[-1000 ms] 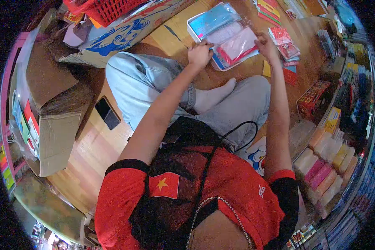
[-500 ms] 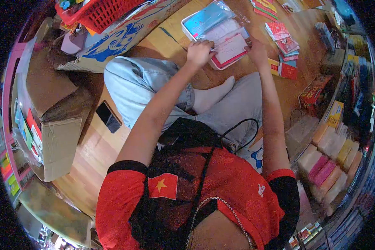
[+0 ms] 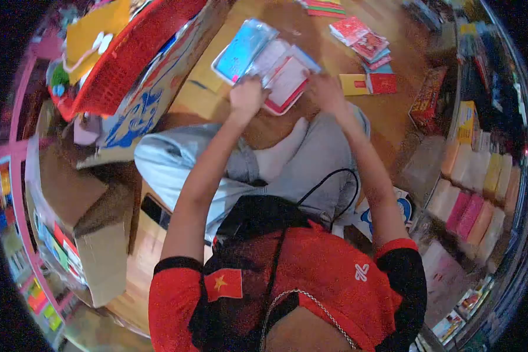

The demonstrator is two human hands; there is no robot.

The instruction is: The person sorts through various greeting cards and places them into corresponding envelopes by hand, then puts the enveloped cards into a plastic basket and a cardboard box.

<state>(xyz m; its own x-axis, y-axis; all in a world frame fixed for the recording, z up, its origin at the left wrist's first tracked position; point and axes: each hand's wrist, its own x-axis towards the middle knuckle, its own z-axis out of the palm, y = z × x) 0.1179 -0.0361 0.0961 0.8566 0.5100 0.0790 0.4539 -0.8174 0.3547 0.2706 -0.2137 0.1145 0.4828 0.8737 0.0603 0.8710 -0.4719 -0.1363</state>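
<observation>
A shallow white tray (image 3: pixel 219 73) lies on the floor in front of my crossed legs. It holds a blue plastic-wrapped packet (image 3: pixel 247 47) on the left and a pale pink stack of envelopes or cards (image 3: pixel 287 80) with a red edge on the right. My left hand (image 3: pixel 248 97) has its fingers curled at the stack's left side. At the stack's right side, my right hand (image 3: pixel 327 92) closes its fingertips on the edge. Blur hides the exact grip of both hands.
Red patterned envelopes (image 3: pixel 369 46) and a yellow-and-red one (image 3: pixel 355 84) lie right of the tray. A red basket (image 3: pixel 102 88) rests on a printed carton at left. An opened cardboard box (image 3: pixel 102 252) and a phone (image 3: pixel 152 208) are nearer. Shelved goods (image 3: pixel 472 214) line the right.
My view has turned, so the tray and envelopes appear farther left and the basket shows more fully. Both hands stay at the pale stack's sides.
</observation>
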